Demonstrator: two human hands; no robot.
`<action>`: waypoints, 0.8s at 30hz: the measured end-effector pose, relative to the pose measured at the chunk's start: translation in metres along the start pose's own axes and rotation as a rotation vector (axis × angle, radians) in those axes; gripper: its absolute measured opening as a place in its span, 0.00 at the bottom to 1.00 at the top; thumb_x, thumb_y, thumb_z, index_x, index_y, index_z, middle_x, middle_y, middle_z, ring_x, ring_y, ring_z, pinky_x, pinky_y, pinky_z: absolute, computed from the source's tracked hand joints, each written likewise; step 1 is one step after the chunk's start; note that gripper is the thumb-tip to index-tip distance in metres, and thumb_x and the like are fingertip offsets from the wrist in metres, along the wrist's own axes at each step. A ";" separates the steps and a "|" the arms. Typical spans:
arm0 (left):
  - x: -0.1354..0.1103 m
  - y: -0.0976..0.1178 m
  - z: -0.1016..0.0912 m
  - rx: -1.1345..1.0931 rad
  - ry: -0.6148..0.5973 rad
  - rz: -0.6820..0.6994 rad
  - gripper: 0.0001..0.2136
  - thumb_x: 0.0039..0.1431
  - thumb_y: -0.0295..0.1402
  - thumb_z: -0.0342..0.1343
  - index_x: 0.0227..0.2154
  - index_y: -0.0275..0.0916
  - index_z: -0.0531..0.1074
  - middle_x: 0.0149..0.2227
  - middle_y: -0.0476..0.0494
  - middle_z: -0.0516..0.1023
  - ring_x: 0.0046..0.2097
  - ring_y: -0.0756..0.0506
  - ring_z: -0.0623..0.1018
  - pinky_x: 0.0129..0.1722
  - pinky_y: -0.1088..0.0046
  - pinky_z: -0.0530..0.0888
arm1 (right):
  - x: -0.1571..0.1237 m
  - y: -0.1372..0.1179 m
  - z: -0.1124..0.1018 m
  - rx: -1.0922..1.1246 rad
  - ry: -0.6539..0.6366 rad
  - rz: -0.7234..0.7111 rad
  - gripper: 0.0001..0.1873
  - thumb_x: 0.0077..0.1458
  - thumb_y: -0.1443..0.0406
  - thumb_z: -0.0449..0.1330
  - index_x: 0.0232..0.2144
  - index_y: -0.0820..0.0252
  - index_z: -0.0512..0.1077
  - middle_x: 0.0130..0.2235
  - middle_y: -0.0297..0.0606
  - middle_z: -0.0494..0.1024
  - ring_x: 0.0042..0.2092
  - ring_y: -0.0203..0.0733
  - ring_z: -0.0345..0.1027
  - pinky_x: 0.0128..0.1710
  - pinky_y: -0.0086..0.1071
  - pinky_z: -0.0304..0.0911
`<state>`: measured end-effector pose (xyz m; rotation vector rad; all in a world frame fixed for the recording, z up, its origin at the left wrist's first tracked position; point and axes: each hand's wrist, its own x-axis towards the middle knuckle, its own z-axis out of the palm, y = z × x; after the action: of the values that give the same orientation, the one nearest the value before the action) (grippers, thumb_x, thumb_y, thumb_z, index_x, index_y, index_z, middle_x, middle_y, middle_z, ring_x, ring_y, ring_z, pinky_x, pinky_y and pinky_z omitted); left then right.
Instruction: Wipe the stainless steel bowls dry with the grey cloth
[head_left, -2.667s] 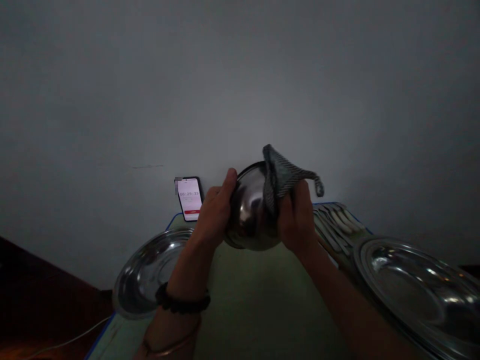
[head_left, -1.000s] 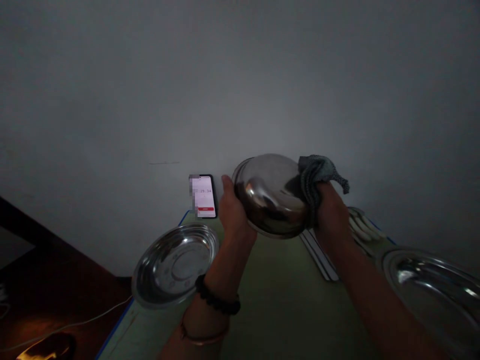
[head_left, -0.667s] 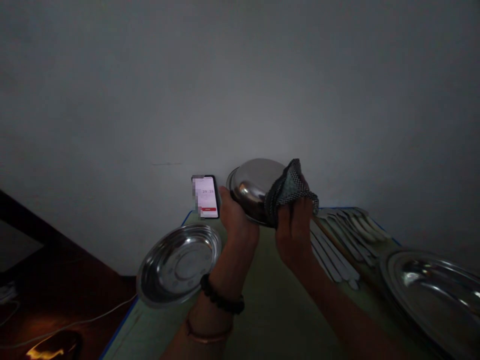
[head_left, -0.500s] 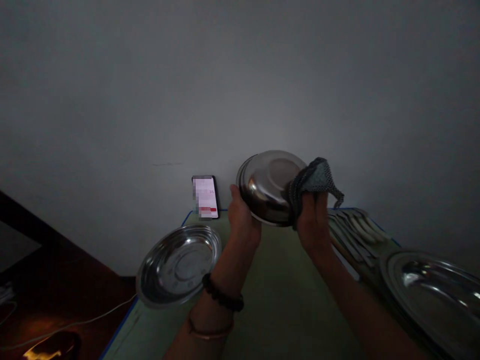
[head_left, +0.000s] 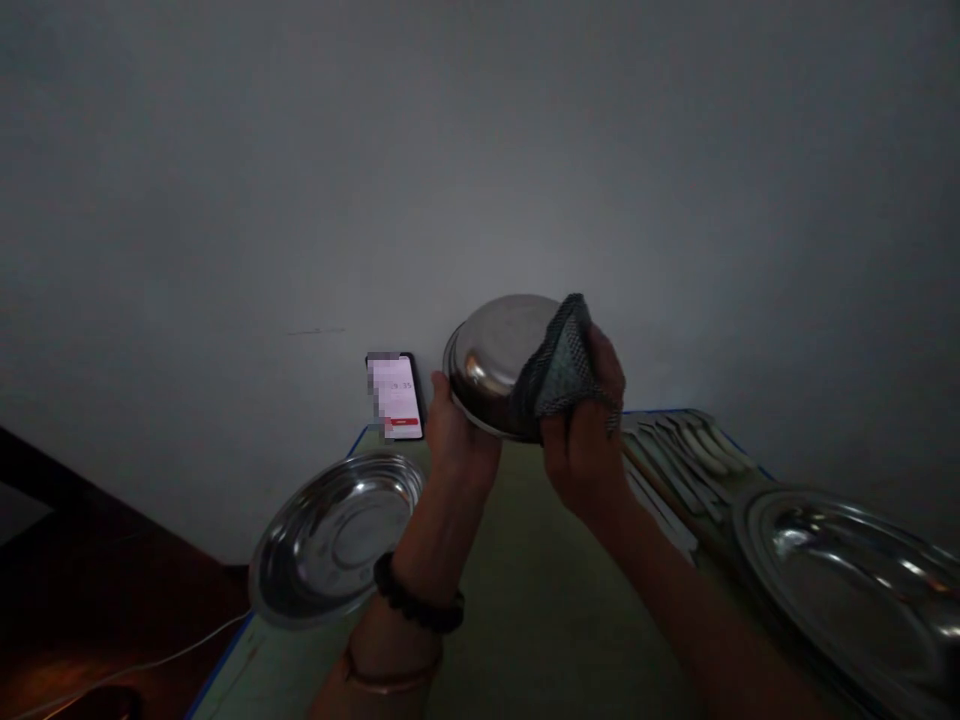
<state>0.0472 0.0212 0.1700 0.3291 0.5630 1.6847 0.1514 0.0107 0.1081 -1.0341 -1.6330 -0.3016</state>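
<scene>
A shiny metal bowl (head_left: 491,345) is held up above the table, tilted with its base facing up and towards me. My left hand (head_left: 459,430) grips its left rim, thumb on the outer side and the other fingers hidden beneath. A dark checked cloth (head_left: 564,365) lies against the right side of the bowl. My right hand (head_left: 589,440) is closed on this cloth and presses it to the metal; some fingertips are covered by the fabric.
Left on the green table (head_left: 517,600) sits another metal bowl (head_left: 341,540). A lit phone (head_left: 397,398) leans against the wall (head_left: 480,150). Several knives (head_left: 686,455) lie at the back right, beside a large metal dish (head_left: 847,590). A white cable (head_left: 187,652) runs at lower left.
My right hand has shifted the cloth leftward and over more of the bowl's outside, with the hand turned. The whole view has moved slightly; my left hand keeps its hold.
</scene>
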 end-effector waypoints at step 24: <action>-0.030 0.005 -0.002 1.215 -0.451 0.356 0.21 0.58 0.49 0.51 0.17 0.40 0.67 0.17 0.52 0.64 0.21 0.51 0.63 0.20 0.76 0.58 | 0.041 0.027 -0.042 0.312 0.069 0.636 0.16 0.59 0.56 0.47 0.31 0.57 0.69 0.36 0.40 0.76 0.41 0.47 0.68 0.43 0.40 0.61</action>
<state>0.0479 -0.0087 0.1734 1.7058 1.1770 1.3250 0.1996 0.0177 0.1506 -1.2176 -1.1637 0.3291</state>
